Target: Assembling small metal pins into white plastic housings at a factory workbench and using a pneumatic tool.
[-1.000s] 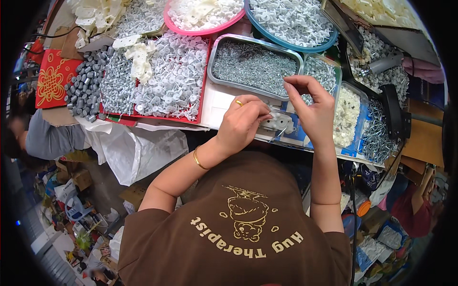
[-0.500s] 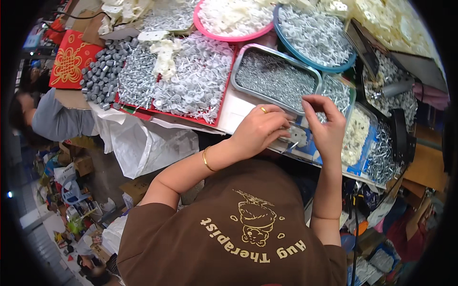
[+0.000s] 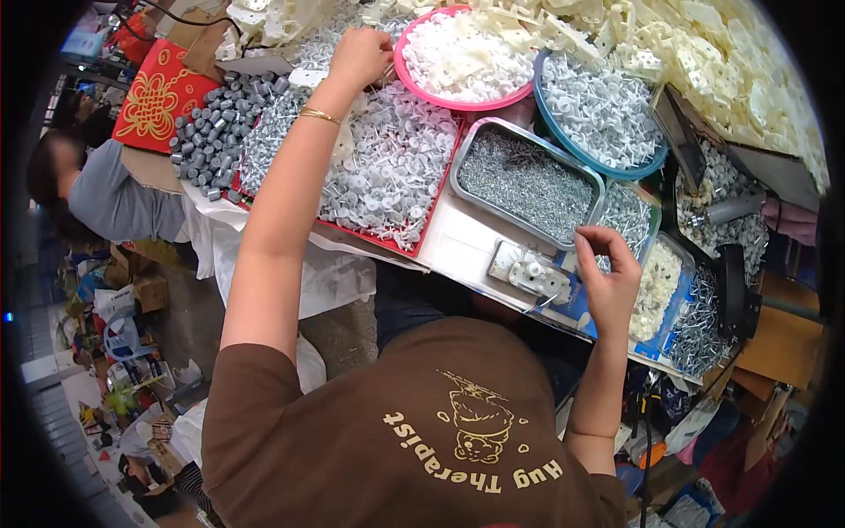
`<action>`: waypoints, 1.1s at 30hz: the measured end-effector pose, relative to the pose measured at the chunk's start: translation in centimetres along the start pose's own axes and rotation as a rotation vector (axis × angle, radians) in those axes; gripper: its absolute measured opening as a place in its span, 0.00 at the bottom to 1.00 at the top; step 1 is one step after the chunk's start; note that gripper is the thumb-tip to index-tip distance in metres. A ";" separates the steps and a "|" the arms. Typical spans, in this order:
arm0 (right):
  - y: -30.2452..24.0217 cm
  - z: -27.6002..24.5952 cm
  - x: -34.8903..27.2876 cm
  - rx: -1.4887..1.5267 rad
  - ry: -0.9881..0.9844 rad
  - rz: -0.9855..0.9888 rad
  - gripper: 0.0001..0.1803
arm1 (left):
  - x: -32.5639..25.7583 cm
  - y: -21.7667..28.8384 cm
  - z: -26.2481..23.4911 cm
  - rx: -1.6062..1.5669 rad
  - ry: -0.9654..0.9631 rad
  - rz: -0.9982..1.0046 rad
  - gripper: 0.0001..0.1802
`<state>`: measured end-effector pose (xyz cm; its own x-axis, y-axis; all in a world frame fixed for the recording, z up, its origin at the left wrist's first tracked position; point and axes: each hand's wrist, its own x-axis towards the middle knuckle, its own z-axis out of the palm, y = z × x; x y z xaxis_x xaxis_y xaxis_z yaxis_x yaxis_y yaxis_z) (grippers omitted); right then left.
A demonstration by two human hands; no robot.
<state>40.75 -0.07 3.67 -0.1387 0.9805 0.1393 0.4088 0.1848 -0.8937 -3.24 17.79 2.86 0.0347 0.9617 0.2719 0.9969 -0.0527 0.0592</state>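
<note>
A single wide fisheye view from the wearer's head looks steeply down over a brown T-shirt (image 3: pixel 422 440) onto a crowded workbench (image 3: pixel 458 242) close below. Straight edges bow toward the dark circular rim. The bench fills the upper half; a littered floor (image 3: pixel 97 352) falls away at lower left

1. The metal tray (image 3: pixel 526 182) of small nails sits near the middle of the table (image 3: pixel 458 238) and serves as the landmark.
2. Left of the tray lies a heap of washered pins (image 3: pixel 387 172).
3. Further left of the tray lies a pile of short cylinders (image 3: pixel 211 132).
4. Behind the tray stand two round bowls (image 3: pixel 458 57), side by side.
5. In front of the tray lies a small plastic part (image 3: pixel 531 271).
6. Right of the tray stand small bins (image 3: pixel 656 290).
7. The left hand (image 3: pixel 359 55) is far behind and left of the tray.
8. The right hand (image 3: pixel 607 282) is just in front of the tray's right end.
</note>
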 end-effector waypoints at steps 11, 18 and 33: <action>-0.7 -0.5 0.2 0.171 0.032 0.096 0.06 | -4.3 3.2 -5.6 -0.216 0.285 -0.022 0.08; -3.0 2.2 0.7 0.388 -0.139 0.162 0.07 | -14.9 17.5 -5.8 -1.206 -0.034 0.005 0.12; -2.4 3.0 -1.3 0.807 -0.179 0.339 0.15 | -19.7 23.4 -4.6 -1.832 -0.305 -0.212 0.06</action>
<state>37.27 -1.98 4.37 -0.2919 0.9362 -0.1956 -0.2970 -0.2832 -0.9119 19.11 -3.58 3.28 0.1527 0.9880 -0.0239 -0.3129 0.0713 0.9471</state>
